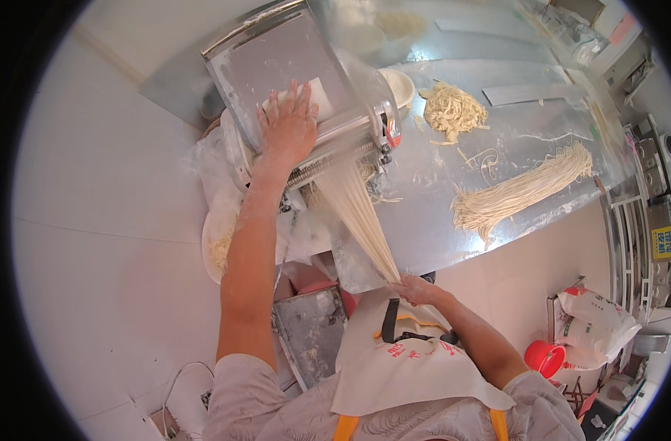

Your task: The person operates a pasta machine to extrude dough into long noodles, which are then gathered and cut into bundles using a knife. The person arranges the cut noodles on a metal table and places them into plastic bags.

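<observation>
My left hand (289, 123) lies flat with fingers spread on a pale dough sheet (318, 95), on the floury metal feed tray (251, 62) of a noodle machine (359, 117). Below its cutting rollers, a stretched bunch of fresh noodles (359, 213) runs down toward me. My right hand (418, 289) is closed round the lower end of these noodles, close to my apron and past the table's near edge. More loose strands hang under the rollers, partly hidden behind the bunch.
On the metal table (416, 228) lie a long bundle of thin noodles (523, 187), a heap of wider dough strips (453, 110) and a flat metal bar (526, 94). A white bowl (399, 88) stands beside the machine. A red bucket (545, 358) and white sacks (596, 327) are at lower right.
</observation>
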`<action>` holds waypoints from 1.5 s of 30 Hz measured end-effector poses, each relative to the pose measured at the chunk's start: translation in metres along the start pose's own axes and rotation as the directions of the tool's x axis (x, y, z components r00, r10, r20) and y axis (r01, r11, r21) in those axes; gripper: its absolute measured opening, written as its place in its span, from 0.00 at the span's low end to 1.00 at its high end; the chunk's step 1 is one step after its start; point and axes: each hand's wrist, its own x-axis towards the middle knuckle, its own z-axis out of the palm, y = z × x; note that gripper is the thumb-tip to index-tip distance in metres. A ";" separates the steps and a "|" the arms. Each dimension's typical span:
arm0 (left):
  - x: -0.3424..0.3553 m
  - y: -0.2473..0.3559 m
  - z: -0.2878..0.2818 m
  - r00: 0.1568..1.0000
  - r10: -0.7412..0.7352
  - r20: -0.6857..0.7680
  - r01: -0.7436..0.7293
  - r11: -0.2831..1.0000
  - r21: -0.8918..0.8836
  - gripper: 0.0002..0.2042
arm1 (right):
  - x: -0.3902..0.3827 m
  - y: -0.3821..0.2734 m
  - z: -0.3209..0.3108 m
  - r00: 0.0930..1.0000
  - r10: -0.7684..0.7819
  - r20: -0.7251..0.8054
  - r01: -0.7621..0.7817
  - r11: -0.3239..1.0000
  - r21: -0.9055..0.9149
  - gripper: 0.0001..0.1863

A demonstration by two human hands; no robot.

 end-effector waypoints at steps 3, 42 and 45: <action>-0.007 0.001 -0.004 0.999 0.026 -0.029 -0.027 0.999 -0.035 0.29 | -0.010 -0.005 0.004 1.000 0.029 -0.003 -0.029 0.999 -0.015 0.24; -0.133 0.057 0.219 0.885 0.180 0.430 0.411 -0.737 -0.536 0.19 | -0.108 0.023 0.013 0.996 0.076 0.039 -0.047 0.868 -0.494 0.30; -0.143 0.059 0.220 0.884 0.170 0.435 0.405 -0.743 -0.532 0.17 | -0.116 0.019 0.012 0.995 0.082 0.050 -0.046 0.865 -0.500 0.30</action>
